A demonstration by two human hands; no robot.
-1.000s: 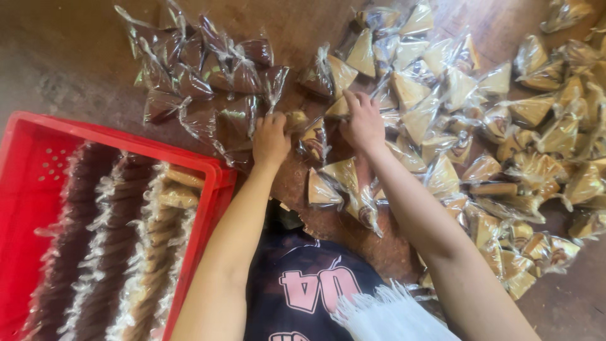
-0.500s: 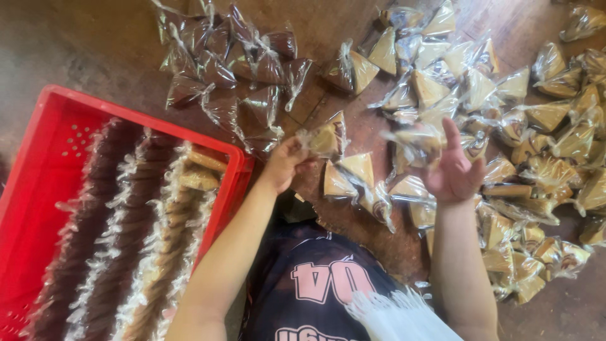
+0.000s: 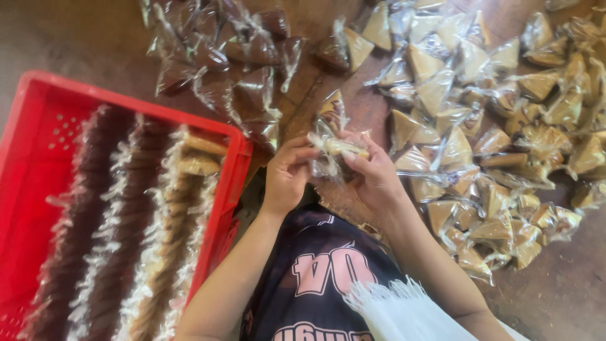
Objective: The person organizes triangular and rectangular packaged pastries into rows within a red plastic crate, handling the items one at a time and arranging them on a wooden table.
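Observation:
My left hand [image 3: 287, 173] and my right hand [image 3: 374, 173] are close together in front of my chest. Between them they hold a small stack of tan cone-shaped snacks in clear plastic bags [image 3: 333, 140]. Both hands' fingers are curled around the bags. A big pile of the same tan bagged cones [image 3: 492, 113] lies on the floor to the right. Beyond my left hand, at the top, is a smaller pile of dark brown bagged cones [image 3: 227, 57].
A red plastic crate [image 3: 38, 158] stands at the left, its rim next to my left forearm. Inside it, bagged cones are packed in rows, dark brown ones [image 3: 95, 215] at the left and tan ones [image 3: 183, 208] at the right. The floor is brown and worn.
Both hands drew back from the tan pile toward my chest. They came together, and now hold gathered tan bags between them.

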